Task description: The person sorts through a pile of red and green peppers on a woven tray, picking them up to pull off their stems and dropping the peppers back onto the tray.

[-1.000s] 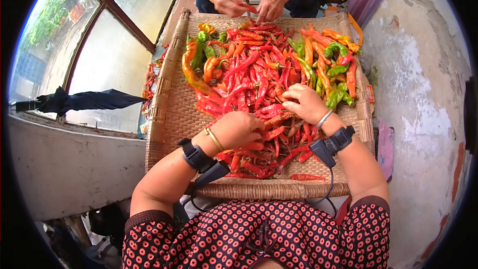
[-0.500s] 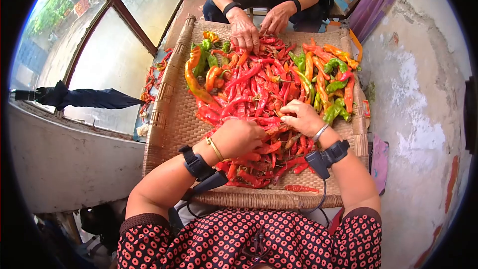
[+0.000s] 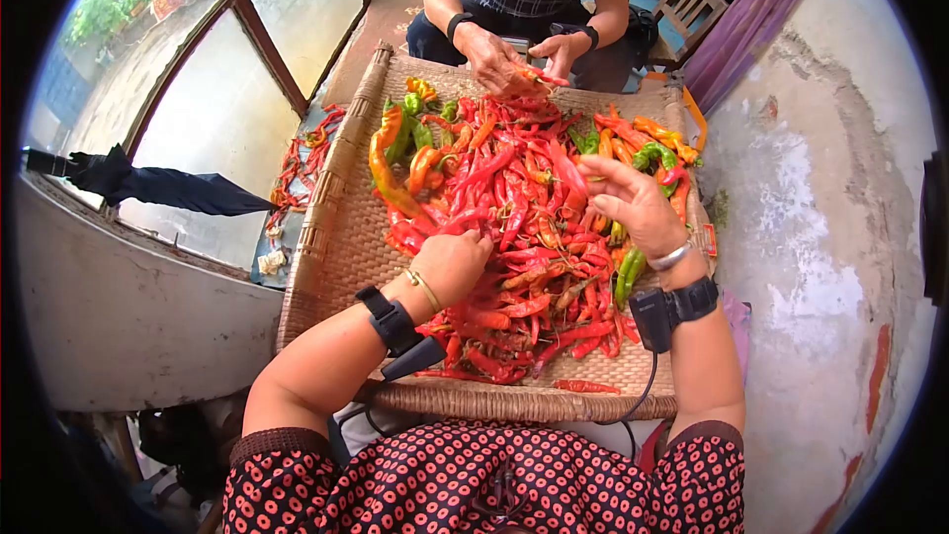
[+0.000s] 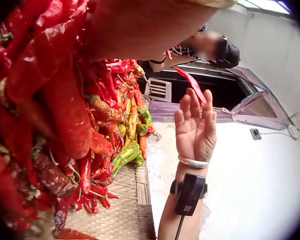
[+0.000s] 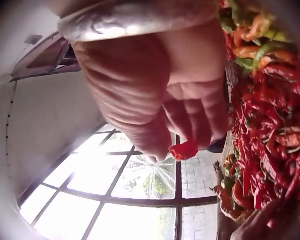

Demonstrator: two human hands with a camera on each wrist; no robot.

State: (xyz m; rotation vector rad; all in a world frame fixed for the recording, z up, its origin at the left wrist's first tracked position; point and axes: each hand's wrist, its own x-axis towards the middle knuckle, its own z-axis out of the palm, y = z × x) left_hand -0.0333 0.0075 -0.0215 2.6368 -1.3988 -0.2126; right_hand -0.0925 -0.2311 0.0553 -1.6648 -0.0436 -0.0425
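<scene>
Raised over the right side of the pile, my right hand [image 3: 645, 208] pinches a red chili pepper [image 4: 192, 82] between thumb and fingers. The end of that pepper pokes out past the fingertips in the right wrist view. My left hand [image 3: 453, 267] is low on the left of the heap of red chili peppers [image 3: 524, 282], fingers bent down among them. A red pepper [image 3: 469, 222] lies right by its fingertips. The fingertips are hidden, so I cannot tell if they hold it. All the peppers lie on a woven tray [image 3: 341, 282].
Across the tray another person's hands [image 3: 504, 64] hold a red pepper. Orange and green peppers [image 3: 652, 153] lie at the tray's right, with more [image 3: 395, 153] at the left. A folded umbrella [image 3: 188, 188] hangs by the window; a rough wall [image 3: 801, 237] stands at right.
My right hand has lifted from the pile with a red pepper. My left hand has shifted slightly left. The other person's hands went down to the heap, then rose with a pepper.
</scene>
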